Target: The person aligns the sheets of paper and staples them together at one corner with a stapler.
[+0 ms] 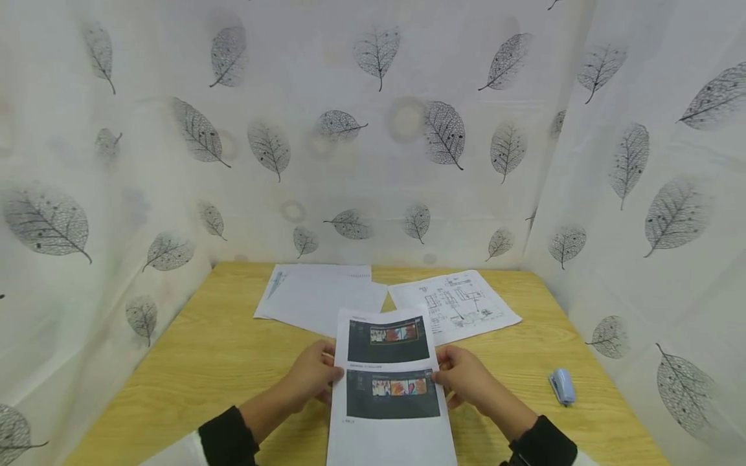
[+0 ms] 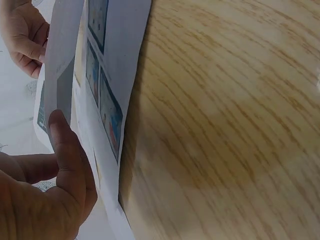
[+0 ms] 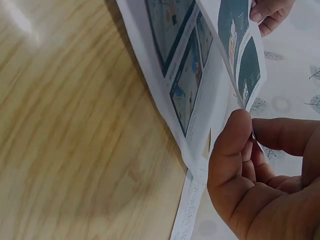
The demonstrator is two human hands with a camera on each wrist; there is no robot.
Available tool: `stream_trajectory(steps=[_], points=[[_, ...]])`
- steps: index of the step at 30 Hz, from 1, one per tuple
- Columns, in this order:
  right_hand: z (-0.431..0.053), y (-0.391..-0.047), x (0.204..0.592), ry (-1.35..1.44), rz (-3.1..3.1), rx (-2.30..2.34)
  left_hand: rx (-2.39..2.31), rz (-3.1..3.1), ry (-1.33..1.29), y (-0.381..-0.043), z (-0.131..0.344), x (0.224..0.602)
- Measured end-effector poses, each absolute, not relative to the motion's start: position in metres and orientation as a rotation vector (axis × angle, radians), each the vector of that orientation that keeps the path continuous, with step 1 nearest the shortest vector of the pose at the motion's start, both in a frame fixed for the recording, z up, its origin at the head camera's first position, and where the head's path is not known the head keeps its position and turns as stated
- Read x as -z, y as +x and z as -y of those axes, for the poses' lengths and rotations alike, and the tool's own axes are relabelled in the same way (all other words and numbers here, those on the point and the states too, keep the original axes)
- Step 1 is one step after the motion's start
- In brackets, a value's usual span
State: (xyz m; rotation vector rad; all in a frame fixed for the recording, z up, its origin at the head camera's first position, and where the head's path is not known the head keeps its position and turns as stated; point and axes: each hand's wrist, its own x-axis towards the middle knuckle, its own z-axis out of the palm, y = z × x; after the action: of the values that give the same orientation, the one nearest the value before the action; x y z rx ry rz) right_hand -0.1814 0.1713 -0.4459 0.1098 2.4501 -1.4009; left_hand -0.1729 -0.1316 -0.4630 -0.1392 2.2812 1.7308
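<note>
A white printed sheet of paper (image 1: pixel 393 443) with two dark screenshot pictures is held up over the table, its far end raised. My left hand (image 1: pixel 313 377) pinches its left edge between thumb and fingers. On the opposite edge, my right hand (image 1: pixel 468 380) pinches it the same way. Both wrist views show another printed sheet (image 3: pixel 150 75) with colour pictures below the held one, its edge slightly curled above the wood. In the head view the held sheet hides that lower one.
Mostly white sheets (image 1: pixel 326 299) overlap at the table's back left. A sheet with line drawings (image 1: pixel 460 304) lies at the back right. A small light-blue stapler (image 1: pixel 562 387) sits on the right of the wooden table (image 1: pixel 204 382). Leaf-patterned curtains (image 1: pixel 373 162) enclose three sides.
</note>
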Motion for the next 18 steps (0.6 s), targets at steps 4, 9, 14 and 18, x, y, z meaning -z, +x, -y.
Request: stream_trajectory(steps=[4,9,14,18], points=[[-0.171,-0.182,0.451,0.114,-2.459,1.353,-1.693,-2.307,-0.153,-0.172,0.131,0.468],[-0.17,-0.182,0.456,0.105,-2.489,1.295,-1.666,-2.319,-0.141,-0.172,0.13,0.473],[-0.168,-0.182,0.46,0.096,-2.54,1.232,-1.652,-2.338,-0.148,-0.173,0.129,0.477],[-0.169,-0.183,0.467,0.09,-2.553,1.193,-1.599,-2.406,-0.145,-0.172,0.127,0.479]])
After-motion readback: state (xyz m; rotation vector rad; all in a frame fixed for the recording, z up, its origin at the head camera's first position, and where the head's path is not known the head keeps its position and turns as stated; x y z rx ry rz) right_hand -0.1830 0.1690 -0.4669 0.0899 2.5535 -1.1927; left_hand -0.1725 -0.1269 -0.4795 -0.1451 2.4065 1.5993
